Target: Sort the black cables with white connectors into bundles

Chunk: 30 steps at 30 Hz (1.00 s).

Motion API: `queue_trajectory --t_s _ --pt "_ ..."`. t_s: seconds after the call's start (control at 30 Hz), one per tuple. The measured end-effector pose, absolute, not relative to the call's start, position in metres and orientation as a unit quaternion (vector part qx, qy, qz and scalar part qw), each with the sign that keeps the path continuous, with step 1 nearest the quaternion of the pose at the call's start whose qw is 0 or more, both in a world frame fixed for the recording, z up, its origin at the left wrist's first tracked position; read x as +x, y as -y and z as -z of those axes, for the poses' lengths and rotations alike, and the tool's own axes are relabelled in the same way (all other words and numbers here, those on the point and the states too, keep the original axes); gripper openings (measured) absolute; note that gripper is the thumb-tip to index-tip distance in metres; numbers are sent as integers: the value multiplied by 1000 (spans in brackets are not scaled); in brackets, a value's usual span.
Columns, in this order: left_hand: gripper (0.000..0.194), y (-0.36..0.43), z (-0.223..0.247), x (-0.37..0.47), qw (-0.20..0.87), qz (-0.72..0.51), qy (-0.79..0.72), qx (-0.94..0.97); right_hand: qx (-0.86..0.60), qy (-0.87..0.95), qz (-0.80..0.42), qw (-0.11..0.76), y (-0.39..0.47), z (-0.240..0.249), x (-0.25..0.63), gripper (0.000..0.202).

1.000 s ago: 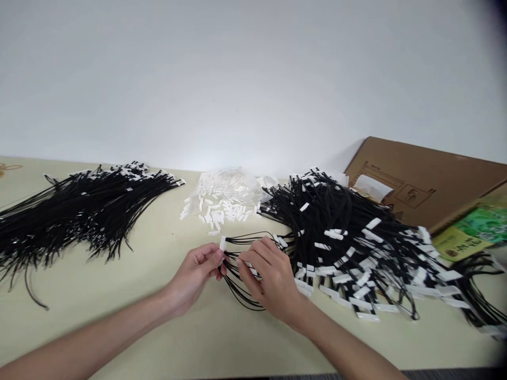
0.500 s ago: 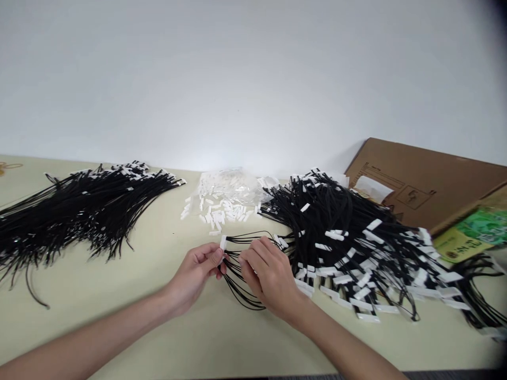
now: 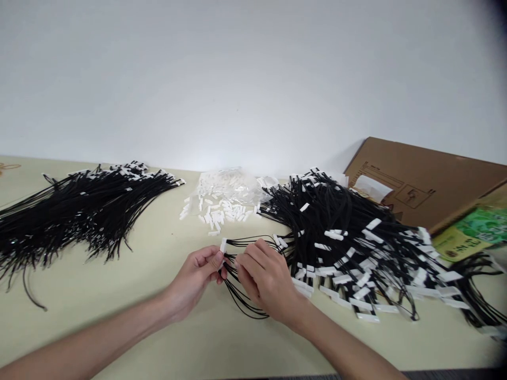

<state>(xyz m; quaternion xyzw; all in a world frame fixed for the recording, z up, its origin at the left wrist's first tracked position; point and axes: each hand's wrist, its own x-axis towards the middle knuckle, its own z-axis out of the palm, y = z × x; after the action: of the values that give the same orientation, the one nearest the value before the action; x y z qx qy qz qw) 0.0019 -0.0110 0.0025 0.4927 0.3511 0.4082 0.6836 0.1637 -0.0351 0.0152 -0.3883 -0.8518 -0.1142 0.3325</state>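
Both hands meet at table centre over a small bunch of black cords (image 3: 241,295). Left hand (image 3: 196,279): fingers curled, thumb and forefinger pinching a white clip (image 3: 223,245) at the cord ends. Right hand (image 3: 267,282): fingers closed around the same cords, possibly pressing a second clip, hidden under the knuckles. Bunch lies on the beige table (image 3: 130,295), touching the large clipped cord pile (image 3: 356,253) to the right. Loose white clips (image 3: 222,203) behind; unclipped cord heap (image 3: 79,211) far left; cardboard box (image 3: 428,179) at right.
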Motion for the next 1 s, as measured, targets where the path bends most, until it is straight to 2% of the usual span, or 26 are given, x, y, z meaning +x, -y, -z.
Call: queue_trajectory --t_s 0.3,0.47,0.63,0.8,0.9,1.0 --pt "22 13 -3 2 628 -403 -374 551 -386 846 87 357 31 -13 168 16" --pt "21 15 -10 1 525 -411 -387 637 -385 816 92 420 33 -15 168 7" --pt "16 27 -8 -3 381 -452 -374 715 -415 785 102 448 47 -16 149 18" --pt "10 32 -10 -7 308 -485 -361 734 -463 727 -13 507 51 -39 143 25" --pt "8 26 -16 -8 307 -496 -399 708 -458 684 -98 558 56 -64 165 26" --pt "18 13 -16 -7 345 -517 -463 632 -421 607 -208 640 66 -89 189 25"
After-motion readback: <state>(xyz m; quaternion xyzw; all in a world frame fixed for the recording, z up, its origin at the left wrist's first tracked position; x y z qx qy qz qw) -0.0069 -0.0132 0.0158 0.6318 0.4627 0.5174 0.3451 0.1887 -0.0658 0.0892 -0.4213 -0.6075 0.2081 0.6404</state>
